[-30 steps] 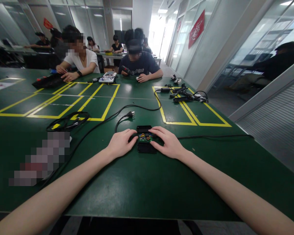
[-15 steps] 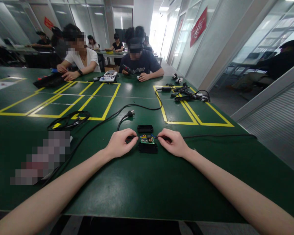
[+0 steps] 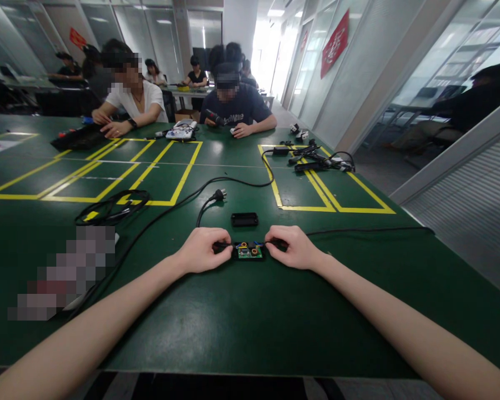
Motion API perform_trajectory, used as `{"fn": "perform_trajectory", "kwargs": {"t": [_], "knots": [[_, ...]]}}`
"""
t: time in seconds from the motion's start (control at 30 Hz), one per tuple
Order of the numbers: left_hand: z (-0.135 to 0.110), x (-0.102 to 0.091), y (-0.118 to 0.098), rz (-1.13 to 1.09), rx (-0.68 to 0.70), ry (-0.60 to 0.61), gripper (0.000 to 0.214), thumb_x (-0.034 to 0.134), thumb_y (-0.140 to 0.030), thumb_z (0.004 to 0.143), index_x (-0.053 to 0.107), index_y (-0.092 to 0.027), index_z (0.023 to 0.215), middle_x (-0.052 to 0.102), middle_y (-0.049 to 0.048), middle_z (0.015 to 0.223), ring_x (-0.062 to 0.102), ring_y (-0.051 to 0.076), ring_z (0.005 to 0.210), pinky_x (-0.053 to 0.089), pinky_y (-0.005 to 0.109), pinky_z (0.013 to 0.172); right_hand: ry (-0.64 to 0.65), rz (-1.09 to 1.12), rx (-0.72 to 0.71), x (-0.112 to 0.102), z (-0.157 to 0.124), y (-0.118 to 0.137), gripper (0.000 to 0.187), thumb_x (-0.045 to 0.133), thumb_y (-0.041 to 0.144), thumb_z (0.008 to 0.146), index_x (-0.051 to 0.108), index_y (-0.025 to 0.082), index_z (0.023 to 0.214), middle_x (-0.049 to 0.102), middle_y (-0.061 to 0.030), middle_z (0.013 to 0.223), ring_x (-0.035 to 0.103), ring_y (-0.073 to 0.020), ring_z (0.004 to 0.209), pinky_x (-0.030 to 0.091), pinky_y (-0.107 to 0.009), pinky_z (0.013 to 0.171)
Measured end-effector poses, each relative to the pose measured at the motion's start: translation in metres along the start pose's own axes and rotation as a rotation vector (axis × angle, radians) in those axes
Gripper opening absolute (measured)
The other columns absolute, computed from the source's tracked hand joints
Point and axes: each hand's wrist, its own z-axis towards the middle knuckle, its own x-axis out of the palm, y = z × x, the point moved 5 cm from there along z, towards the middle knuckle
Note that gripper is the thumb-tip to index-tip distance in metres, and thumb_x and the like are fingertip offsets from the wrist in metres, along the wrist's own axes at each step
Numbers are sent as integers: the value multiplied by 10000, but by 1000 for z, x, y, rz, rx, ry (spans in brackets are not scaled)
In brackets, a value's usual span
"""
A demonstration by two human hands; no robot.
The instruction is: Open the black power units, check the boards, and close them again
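A small green circuit board with copper coils lies over the near black case half; whether it is fully seated I cannot tell. My left hand is closed on the black cable at the board's left end. At the right end, my right hand pinches the other black cable, which runs off across the table to the right. Blue wires show near the right fingers. The second black case half lies just beyond the board, hollow side up.
A plug on a black cord lies beyond my left hand. Coiled cable and a blurred-out object are at the left. More adapters and cables lie at the far right. Two people sit across the green table.
Both hands have brought the circuit board toward me, from between the two case halves to over the near one. The grips on the cables look the same.
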Motion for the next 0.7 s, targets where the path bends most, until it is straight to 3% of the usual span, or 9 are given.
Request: {"fn": "perform_trajectory", "kwargs": {"t": [0.2,0.3,0.5,0.7], "knots": [[2,-2,6,86,-130,-47,173,613,-312,868,681,-217,996,621,-47,672,574,129,567,405,226,555,-14,-65,91,4,1,-8,125,563,230,931,674,211,876,719,-31,807,651,-168,673,487,-278,632],[2,-2,7,69,-138,-55,160,614,-301,879,679,-216,998,625,-45,685,591,134,592,420,233,571,-25,-66,92,3,2,-7,129,558,231,946,677,209,901,729,-38,831,670,-173,699,499,-281,646],[2,-3,3,67,-53,-74,91,588,-231,907,674,-204,898,684,13,862,648,157,769,492,259,680,-12,-24,50,-1,3,-2,92,578,215,928,657,215,974,718,-36,877,654,-163,699,508,-275,644],[2,-1,2,20,9,-29,142,561,-214,947,700,-206,978,699,39,941,667,174,839,530,277,736,49,21,35,0,2,-2,162,673,229,844,641,219,1002,719,-28,909,642,-154,679,506,-266,620]]}}
